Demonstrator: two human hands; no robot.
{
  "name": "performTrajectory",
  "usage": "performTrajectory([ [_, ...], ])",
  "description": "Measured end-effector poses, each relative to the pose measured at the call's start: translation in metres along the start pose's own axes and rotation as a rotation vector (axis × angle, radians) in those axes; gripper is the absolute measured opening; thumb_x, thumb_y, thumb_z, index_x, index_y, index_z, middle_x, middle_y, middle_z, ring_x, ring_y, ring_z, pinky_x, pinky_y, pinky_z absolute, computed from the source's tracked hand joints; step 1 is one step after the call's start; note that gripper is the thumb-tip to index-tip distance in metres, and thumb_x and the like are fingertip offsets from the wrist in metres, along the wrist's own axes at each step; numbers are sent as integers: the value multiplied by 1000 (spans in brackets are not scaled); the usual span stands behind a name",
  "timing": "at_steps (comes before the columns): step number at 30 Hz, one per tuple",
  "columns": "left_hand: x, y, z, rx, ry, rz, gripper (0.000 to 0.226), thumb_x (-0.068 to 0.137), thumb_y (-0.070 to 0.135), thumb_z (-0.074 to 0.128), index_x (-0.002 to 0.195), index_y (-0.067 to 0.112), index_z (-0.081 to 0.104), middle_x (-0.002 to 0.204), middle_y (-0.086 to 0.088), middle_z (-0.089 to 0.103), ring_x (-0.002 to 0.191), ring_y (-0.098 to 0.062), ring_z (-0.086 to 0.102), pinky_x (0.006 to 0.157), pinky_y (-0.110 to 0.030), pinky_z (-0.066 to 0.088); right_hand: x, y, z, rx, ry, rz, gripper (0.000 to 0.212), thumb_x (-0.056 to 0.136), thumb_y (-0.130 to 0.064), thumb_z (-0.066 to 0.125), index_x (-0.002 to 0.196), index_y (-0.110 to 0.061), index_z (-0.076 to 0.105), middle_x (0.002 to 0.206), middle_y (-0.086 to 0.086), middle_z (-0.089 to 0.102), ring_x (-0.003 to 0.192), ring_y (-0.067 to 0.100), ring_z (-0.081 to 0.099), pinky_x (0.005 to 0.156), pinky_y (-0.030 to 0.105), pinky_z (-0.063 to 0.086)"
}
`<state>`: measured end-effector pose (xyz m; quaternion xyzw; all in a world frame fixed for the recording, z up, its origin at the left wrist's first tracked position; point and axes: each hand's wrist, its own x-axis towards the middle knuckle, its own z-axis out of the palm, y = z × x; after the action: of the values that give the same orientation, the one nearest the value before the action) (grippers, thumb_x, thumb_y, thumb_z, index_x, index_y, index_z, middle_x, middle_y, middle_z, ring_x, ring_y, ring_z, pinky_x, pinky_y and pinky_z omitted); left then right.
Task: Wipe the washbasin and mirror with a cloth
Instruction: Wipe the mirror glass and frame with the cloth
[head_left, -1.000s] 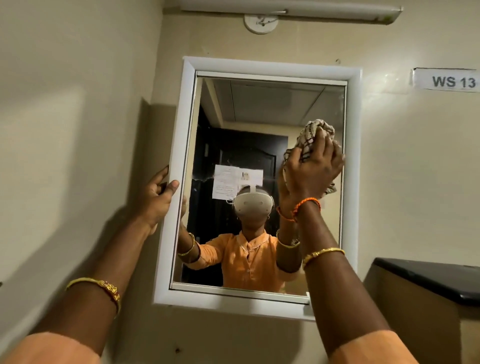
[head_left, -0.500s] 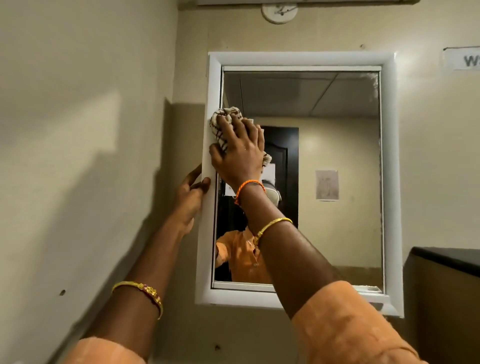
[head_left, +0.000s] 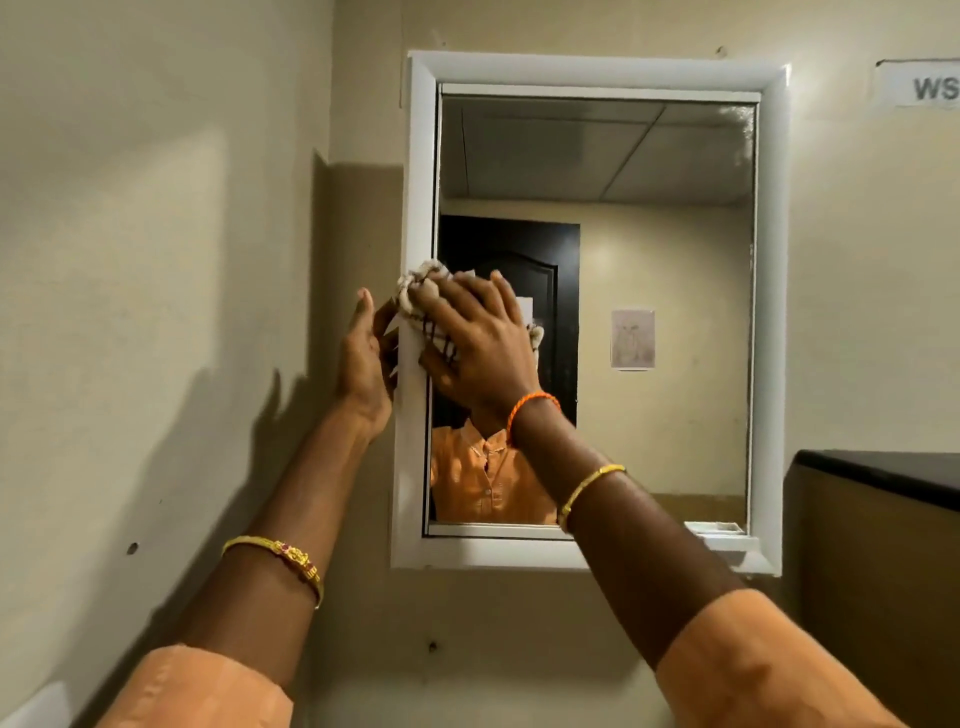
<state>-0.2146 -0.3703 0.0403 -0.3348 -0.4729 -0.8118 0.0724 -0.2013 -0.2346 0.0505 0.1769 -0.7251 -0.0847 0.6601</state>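
Right hand (head_left: 483, 348): fingers spread, pressing the cloth (head_left: 423, 301) flat on the mirror (head_left: 649, 312) at its left frame edge.
Left hand (head_left: 363, 364): grip loosely apart, cupping the frame's outer side.

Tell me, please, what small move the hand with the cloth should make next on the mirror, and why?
Probably sweep the cloth rightward: the right hand presses it at the mirror glass's left edge, the left hand steadies the frame, and smears show top right.

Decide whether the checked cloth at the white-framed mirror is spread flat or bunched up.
Bunched up: the checked cloth is a crumpled wad under the right hand, pressed against the white-framed mirror.
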Motion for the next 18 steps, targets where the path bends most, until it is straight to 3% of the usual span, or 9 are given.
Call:
performTrajectory([
  [3, -1, 1, -2, 77, -9, -20, 63, 93, 63, 14, 129, 29, 54, 124, 0, 57, 115, -16, 51, 102, -37, 36, 38, 17, -12, 11, 49, 104, 61, 77, -39, 61, 134, -20, 50, 133, 7, 57, 129, 32, 44, 115, 50, 19],
  [7, -5, 0, -10, 106, -36, -39, 64, 94, 60, 12, 139, 28, 44, 120, 8, 51, 110, -6, 45, 95, -31, 32, 57, 14, -12, 54, 69, 200, 61, 77, -41, 59, 133, -21, 51, 134, 5, 56, 130, 30, 42, 117, 50, 15],
  [10, -7, -4, -13, 75, -30, -46, 59, 94, 61, 17, 128, 31, 54, 114, -1, 66, 110, -17, 59, 83, -32, 46, 17, -7, 1, 30, 59, 147, 64, 78, -43, 57, 136, -20, 47, 137, 7, 53, 131, 30, 40, 117, 50, 15],
  [13, -6, -8, -7, 47, 1, -43, 50, 97, 55, 22, 102, 31, 65, 94, 5, 72, 93, -12, 64, 75, -28, 48, -23, -28, 10, 39, 11, 109, 66, 80, -48, 52, 139, -21, 42, 141, 6, 49, 135, 28, 36, 118, 48, 13],
  [16, -3, -8, -4, 56, 22, -50, 48, 97, 53, 25, 98, 29, 66, 88, 7, 73, 89, -9, 65, 75, -27, 49, -31, -30, 12, 10, -5, 90, 65, 81, -48, 52, 139, -21, 43, 142, 5, 48, 135, 27, 35, 118, 46, 13],
  [18, -1, -7, -7, 79, 43, -46, 47, 96, 54, 26, 100, 29, 66, 79, 8, 74, 81, -7, 66, 67, -25, 50, -28, -25, 11, -8, 1, 61, 64, 81, -46, 56, 139, -21, 44, 141, 6, 49, 134, 28, 37, 118, 47, 14],
])
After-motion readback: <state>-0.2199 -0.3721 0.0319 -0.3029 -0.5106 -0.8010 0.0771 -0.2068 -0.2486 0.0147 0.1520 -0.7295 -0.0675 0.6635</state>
